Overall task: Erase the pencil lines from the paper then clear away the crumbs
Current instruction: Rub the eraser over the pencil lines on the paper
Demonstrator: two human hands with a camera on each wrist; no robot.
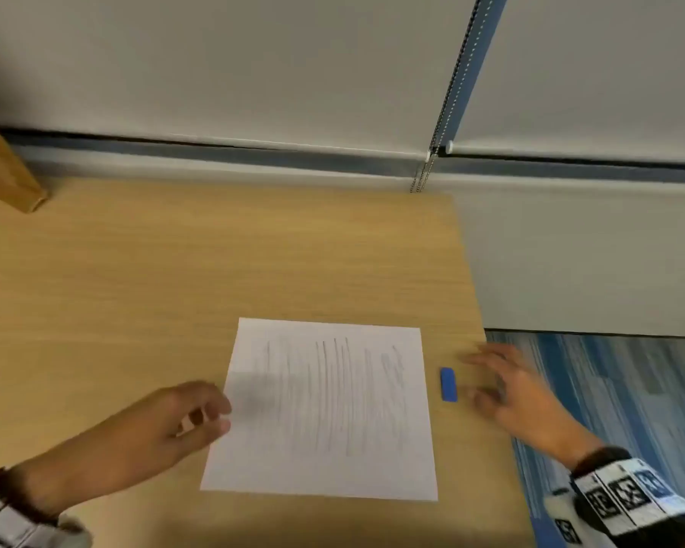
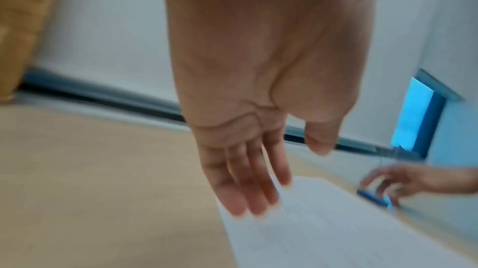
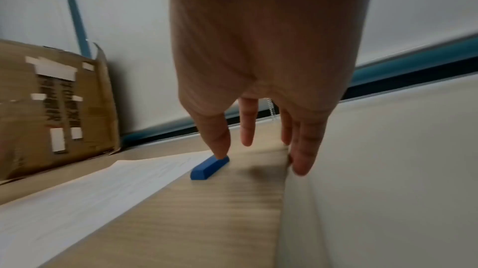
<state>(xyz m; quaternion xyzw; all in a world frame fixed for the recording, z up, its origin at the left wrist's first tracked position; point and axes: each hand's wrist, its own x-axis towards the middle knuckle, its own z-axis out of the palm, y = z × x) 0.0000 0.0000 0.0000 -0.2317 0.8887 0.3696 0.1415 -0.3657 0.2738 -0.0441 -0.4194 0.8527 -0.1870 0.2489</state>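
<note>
- The left hand (image 1: 163, 425) hovers at the near-left edge of the paper (image 1: 325, 413), fingers loose, holding nothing.
- The pencil-lined sheet lies flat on the bench (image 1: 135, 270); it looks thin and likely to slide, so pin a margin.
- A blue eraser (image 1: 449, 384), probably light and grippy, lies just right of the sheet; pinch its long sides.
- The right hand (image 1: 507, 385) reaches for it, fingers spread.

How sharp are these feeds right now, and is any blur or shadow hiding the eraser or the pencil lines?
Head view: both hands motion-blurred, the left hand shadows the paper; pencil lines and eraser readable. Left wrist view: heavily smeared, lines barely visible. Right wrist view: eraser fairly sharp, table streaked.
</note>
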